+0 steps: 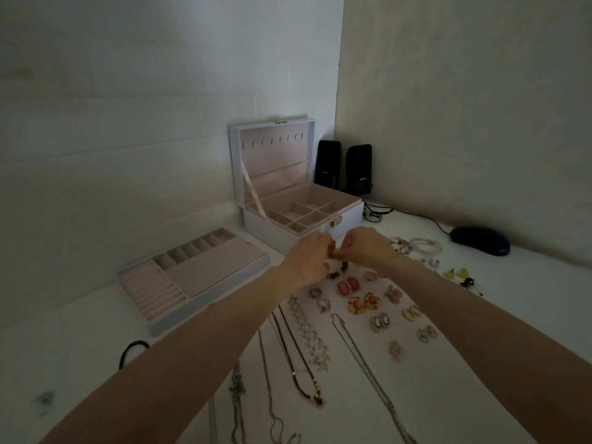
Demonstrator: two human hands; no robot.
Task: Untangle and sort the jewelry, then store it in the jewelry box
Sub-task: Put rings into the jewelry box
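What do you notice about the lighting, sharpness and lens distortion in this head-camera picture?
Head view: dim, flat light, darker toward the corners; the wide-angle lens stretches the forearms; the left hand and right hand look slightly soft where they pinch the beaded strand; the jewelry box looks sharper.

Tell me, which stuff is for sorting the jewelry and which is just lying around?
For the job:
left hand and right hand, both pinching the beaded bracelet
open jewelry box
tray
necklaces
earrings
rings

Just lying about:
speakers
computer mouse
black loop
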